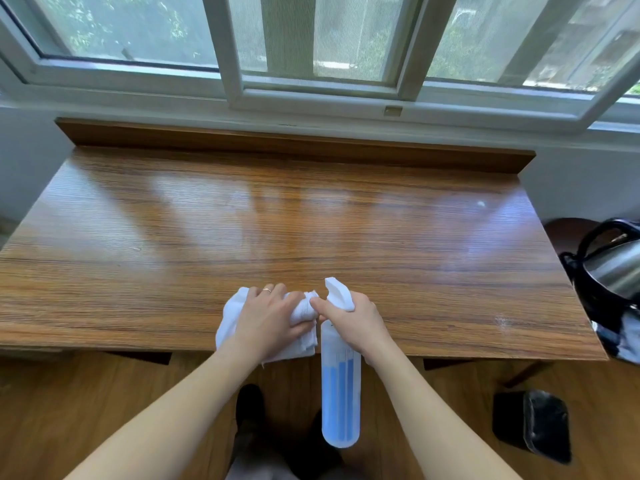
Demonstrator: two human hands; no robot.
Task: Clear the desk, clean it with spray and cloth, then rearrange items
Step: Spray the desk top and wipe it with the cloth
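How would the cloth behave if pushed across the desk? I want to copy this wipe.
The cloth looks floppy: it lies bunched and folded under the left hand, so it would likely crumple rather than slide flat. It probably weighs little. The desk looks glossy, so it should glide easily.

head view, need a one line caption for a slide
Left hand grips white cloth on wooden desk; right hand holds blue spray bottle.

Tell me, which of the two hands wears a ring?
The left hand, the one pressing on the white cloth at the desk's near edge. A thin ring shows on one finger. The right hand, gripping the spray bottle, shows none.
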